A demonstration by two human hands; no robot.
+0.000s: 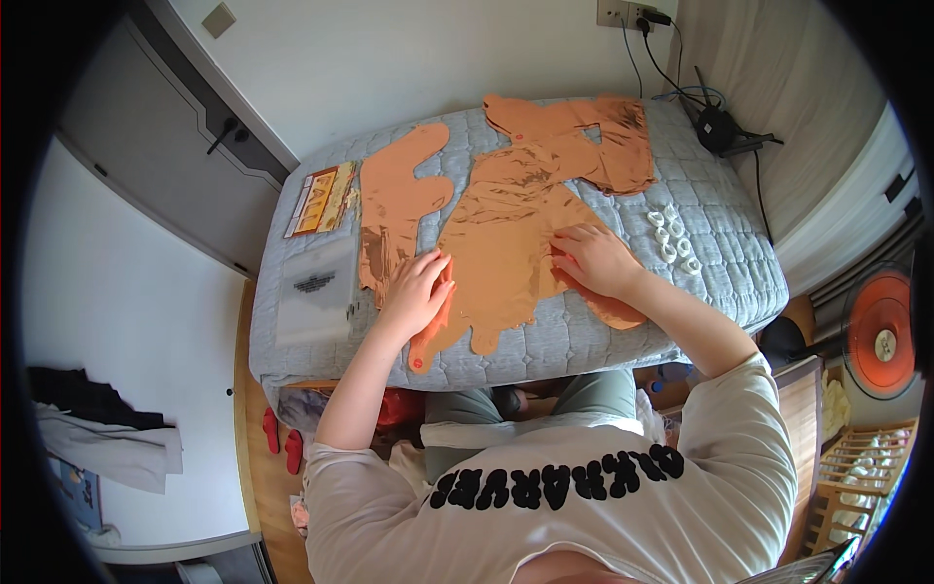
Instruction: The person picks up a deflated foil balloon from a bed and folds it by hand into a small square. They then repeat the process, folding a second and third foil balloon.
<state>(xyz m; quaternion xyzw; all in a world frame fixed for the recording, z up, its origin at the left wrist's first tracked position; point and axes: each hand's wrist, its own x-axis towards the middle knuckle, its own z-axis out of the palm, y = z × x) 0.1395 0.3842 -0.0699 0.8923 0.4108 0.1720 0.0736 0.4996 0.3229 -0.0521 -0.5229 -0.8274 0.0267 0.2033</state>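
Observation:
A large flat copper-orange foil balloon (496, 248), deflated and creased, lies in the middle of the quilted bed. My left hand (416, 287) grips its left edge, where a redder strip shows under the fingers. On the other side my right hand (595, 261) has its fingers bent over the right edge, beside a folded red-orange flap. A second flat foil piece (401, 185) with rounded lobes lies to the left. Beyond the middle one, more copper foil (608, 146) spreads toward the far right; where one piece ends and another begins is hard to tell.
White ribbon or tape rolls (671, 238) sit on the bed's right side. A clear plastic bag (316, 292) and a printed packet (321, 200) lie at the left. A black router (718, 128) with cables stands at the far right corner; an orange fan (880, 331) is at the right.

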